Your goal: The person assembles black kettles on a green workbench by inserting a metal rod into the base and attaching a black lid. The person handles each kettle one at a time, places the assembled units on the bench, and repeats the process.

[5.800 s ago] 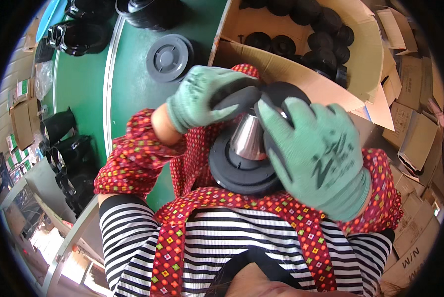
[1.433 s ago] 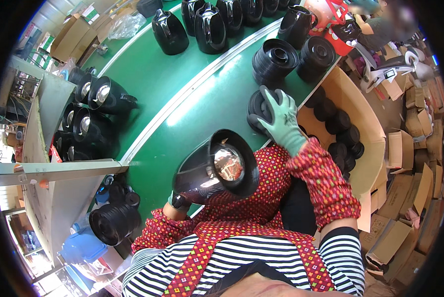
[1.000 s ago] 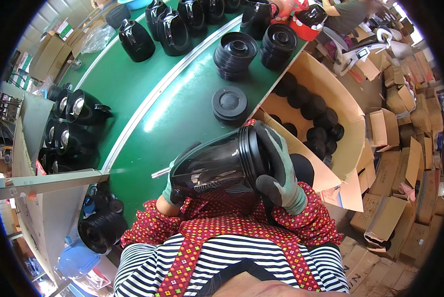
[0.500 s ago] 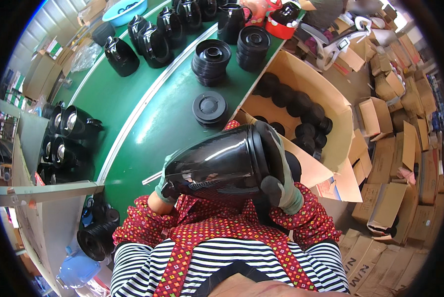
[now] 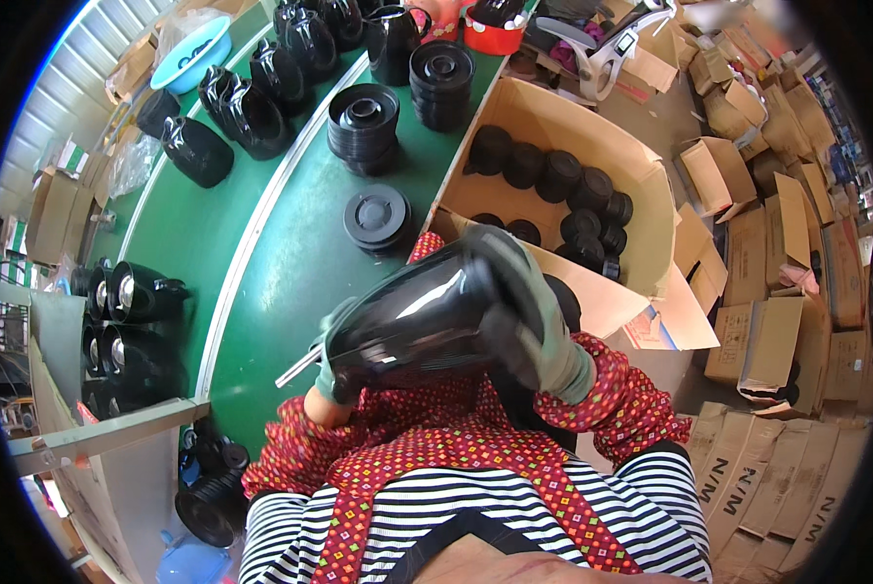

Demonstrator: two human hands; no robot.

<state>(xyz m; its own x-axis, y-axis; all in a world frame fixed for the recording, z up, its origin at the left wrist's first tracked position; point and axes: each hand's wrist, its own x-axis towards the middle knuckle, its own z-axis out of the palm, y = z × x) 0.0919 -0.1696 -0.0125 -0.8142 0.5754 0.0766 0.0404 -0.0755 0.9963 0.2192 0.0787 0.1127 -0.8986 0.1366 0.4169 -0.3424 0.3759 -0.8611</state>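
Note:
A glossy black jug body [image 5: 407, 326] lies tilted across my front. My left hand [image 5: 327, 362], in a pale green glove, holds its left end; most of those fingers are hidden behind the jug. On the opposite end my right hand [image 5: 539, 321], in a green glove with dark fingers, is wrapped round a black round cap, somewhat blurred by motion. Beyond the jug, a low stack of black round lids [image 5: 376, 218] rests on the green table [image 5: 291, 263]. Taller lid stacks stand behind it, one nearer [image 5: 363, 127] and one to its right [image 5: 442, 83].
Several black jugs [image 5: 252, 115] stand at the far left, near a light blue basin [image 5: 191, 56]. More jugs [image 5: 135, 292] lie at the left edge. An open carton [image 5: 641, 165] with black round parts stands right of the table. Cardboard boxes [image 5: 767, 341] fill the right.
My right hand has turned on the jug's end and now covers more of the ringed black cap. The jug stays in both hands. The whole view has shifted slightly.

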